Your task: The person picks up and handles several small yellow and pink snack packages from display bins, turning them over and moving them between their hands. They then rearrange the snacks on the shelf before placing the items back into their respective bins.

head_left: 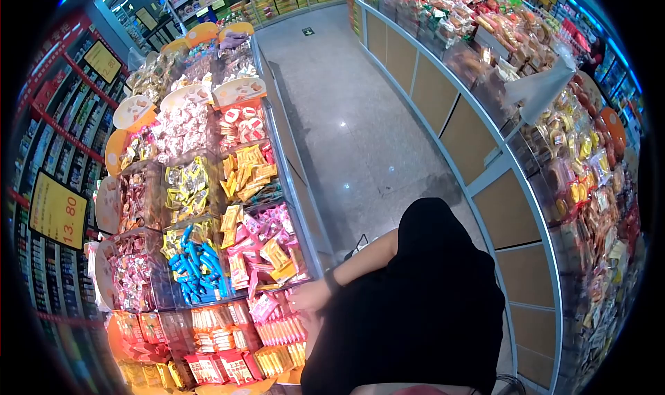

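A grey tiled floor (346, 139) runs as an aisle through a shop, with a long candy rack (280, 161) along one side. Across the aisle from the candy rack stands a curved counter (429, 83) with tan panels, heaped with wrapped snacks. On the far side of the candy rack, wall shelves (41, 139) carry a yellow price sign (57, 211).

At the near end of the candy rack a person in black (415, 312) stands close before the camera, seen from behind and bent forward. A bare arm reaches from this person over the rack's aisle-side edge. A dark wristband (332, 281) sits on the wrist. The hand (308, 296) lies low over the edge compartment, fingers loosely curled and touching the pink packets (267, 305) there; whether it grips one cannot be told.

Deeper in the candy rack, just beside the pink packets, a clear bin holds blue sweets (197, 267). Yellow packets (183, 187) fill the bin beyond that one. Stacked orange rolls (280, 331) lie in the compartment next nearer the camera.

The camera wearer's own two hands lie outside the picture, so how they stand cannot be told.
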Motion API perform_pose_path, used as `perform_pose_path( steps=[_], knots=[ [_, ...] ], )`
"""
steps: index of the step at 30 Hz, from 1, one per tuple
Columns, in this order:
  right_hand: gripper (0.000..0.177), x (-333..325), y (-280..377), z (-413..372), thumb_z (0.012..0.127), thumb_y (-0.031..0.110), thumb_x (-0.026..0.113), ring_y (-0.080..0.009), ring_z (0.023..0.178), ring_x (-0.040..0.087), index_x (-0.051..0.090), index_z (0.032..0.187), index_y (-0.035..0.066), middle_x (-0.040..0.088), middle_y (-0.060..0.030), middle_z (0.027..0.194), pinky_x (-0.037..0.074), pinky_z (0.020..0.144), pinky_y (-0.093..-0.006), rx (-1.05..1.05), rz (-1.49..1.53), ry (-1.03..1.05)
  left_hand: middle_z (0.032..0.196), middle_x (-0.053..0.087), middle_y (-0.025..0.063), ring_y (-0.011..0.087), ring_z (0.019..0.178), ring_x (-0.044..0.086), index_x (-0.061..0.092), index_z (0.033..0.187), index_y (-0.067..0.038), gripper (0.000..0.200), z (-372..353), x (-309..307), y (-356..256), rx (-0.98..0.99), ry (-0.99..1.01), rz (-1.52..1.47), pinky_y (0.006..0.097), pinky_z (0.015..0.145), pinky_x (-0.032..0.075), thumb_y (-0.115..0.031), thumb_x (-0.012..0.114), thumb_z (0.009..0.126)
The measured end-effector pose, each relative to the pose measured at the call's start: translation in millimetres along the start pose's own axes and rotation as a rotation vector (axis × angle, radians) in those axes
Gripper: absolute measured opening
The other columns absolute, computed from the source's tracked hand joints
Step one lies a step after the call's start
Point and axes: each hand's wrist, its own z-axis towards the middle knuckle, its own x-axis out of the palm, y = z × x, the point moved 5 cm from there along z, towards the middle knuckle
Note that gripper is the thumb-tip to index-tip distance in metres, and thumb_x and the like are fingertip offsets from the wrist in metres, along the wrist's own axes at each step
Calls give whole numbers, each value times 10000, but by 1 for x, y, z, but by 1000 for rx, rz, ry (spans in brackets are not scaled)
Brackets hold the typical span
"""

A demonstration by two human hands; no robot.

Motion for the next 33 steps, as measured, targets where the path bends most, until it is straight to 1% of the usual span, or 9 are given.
perform_pose_path(
  steps=[3,6,9,11,12,14,18,27,33],
  knots=[
    [267,0,-2,5,784,247,499,-360,822,538,498,939,30,482,-182,932,442,677,-454,46,33,54,1111,486,232,364,1028,483,461,1140,10,368,1,0,3,-2,23,-3,430,866,382,-209,509,847],
    [260,3,-8,10,795,245,493,-369,796,538,497,934,26,486,-184,917,440,678,-458,-14,-23,-5,1112,486,231,362,1028,483,461,1141,9,369,2,0,7,-4,43,-2,429,866,383,-210,509,847],
    [254,0,-7,11,806,246,486,-378,804,546,495,936,27,488,-192,926,445,677,-458,-21,-21,55,1113,486,230,360,1028,483,461,1141,9,370,6,-2,9,-5,65,-6,428,866,383,-211,510,847],
    [199,-5,-6,13,711,156,544,-330,766,552,534,858,22,525,-171,814,439,646,-430,-39,76,-9,1113,486,229,359,1029,483,461,1142,9,371,7,-2,10,0,75,-8,428,866,383,-211,510,847],
    [199,-6,-7,14,711,156,544,-330,766,552,534,858,22,525,-171,814,439,646,-430,-39,73,-10,1114,486,228,358,1029,483,461,1142,9,371,7,-3,11,4,79,-6,427,866,383,-211,510,847],
    [182,-4,-7,16,693,153,563,-337,746,575,562,829,32,560,-160,782,448,628,-437,7,70,109,1114,487,227,357,1029,484,461,1143,8,372,5,-3,13,-1,89,-12,427,867,383,-212,510,847],
    [164,-16,-3,18,679,148,578,-341,713,588,580,800,37,582,-148,735,453,608,-442,4,83,139,1115,487,226,355,1030,484,461,1144,8,373,7,-4,13,-7,92,-22,425,867,384,-213,510,847],
    [184,-29,0,28,644,167,592,-339,690,586,618,756,23,591,-180,691,445,601,-429,-74,149,204,1118,487,222,349,1031,485,460,1147,7,376,6,-3,14,-19,95,-33,422,868,385,-216,511,848],
    [184,-29,-1,25,635,160,586,-322,680,588,614,756,24,591,-172,682,443,600,-427,-26,94,263,1120,487,219,346,1032,485,460,1149,6,378,8,-1,11,-12,95,-28,420,868,385,-217,511,848]
  ],
)
